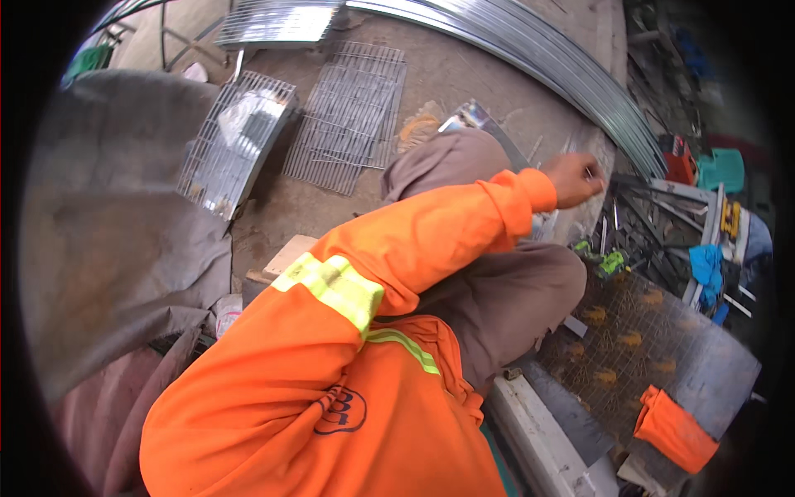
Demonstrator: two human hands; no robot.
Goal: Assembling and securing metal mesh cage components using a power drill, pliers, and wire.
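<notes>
My left arm, in an orange sleeve with a yellow reflective band, crosses in front of me to the right. At its end my left hand (573,180) is closed, its fingers curled together; whether something small is in them I cannot make out. It hangs above the ground just past my bent knees in brown trousers (522,290). Beyond the hand, partly behind my knee, lies a flat metal strip (501,137). A green and black tool (611,263) rests on the ground below and right of the hand. My right hand is not in view.
Metal grates (348,116) and a grated metal box (240,145) lie at the far left, beside a grey tarp (116,149). Long metal profiles (546,50) curve across the back. At right are a metal frame (708,224), a blue cloth (705,269) and an orange cloth (675,431).
</notes>
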